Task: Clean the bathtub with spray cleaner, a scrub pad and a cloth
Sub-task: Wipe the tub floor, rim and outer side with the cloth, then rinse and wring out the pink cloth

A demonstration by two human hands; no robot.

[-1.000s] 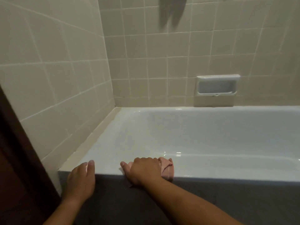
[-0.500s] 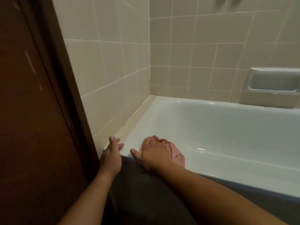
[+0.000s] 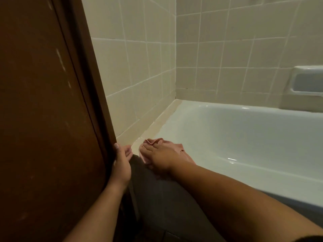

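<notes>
The white bathtub (image 3: 244, 137) fills the right half of the view, its near rim running toward the lower right. My right hand (image 3: 159, 156) presses a pink cloth (image 3: 176, 147) flat on the rim at the tub's near left corner, fingers spread over it. My left hand (image 3: 122, 163) rests at the corner's left end against the brown door edge, fingers loosely apart and holding nothing. No spray bottle or scrub pad is in view.
A dark brown door (image 3: 43, 119) stands close on the left. Beige tiled walls (image 3: 139, 75) meet behind the tub's corner. A white recessed soap dish (image 3: 307, 82) sits in the far wall at the right. The tub's front panel (image 3: 166, 198) is dark.
My right hand has slid the cloth left along the rim into the corner. My left hand has shifted left to the door edge. The view has swung left and closer.
</notes>
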